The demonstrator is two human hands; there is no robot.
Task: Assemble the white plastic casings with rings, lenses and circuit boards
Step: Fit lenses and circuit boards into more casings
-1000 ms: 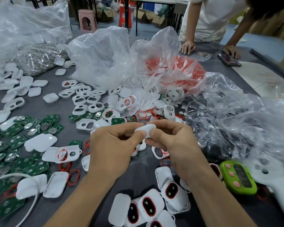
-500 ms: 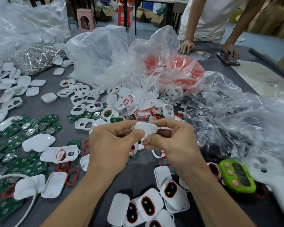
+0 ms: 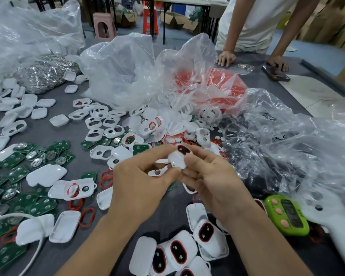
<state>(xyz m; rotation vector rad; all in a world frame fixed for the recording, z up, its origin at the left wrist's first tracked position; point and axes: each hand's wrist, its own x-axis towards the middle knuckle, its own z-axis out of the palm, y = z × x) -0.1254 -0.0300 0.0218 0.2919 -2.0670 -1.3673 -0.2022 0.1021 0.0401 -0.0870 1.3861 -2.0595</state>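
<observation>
While one casing (image 3: 178, 158) was pinched by left hand (image 3: 139, 186) and right hand (image 3: 213, 182), up-left of green timer (image 3: 287, 214), only small finished pile (image 3: 179, 251) was seen just left of timer; loads of circuit boards (image 3: 20, 172) and empty shells (image 3: 96, 122) farther left were judged undone, lol.

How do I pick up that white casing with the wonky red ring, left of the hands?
Pinch the white casing across its two long rims, coming straight down from above. It lies flat on the table, and the red ring sits crooked in its hole, so keep your fingers off the middle.
</observation>
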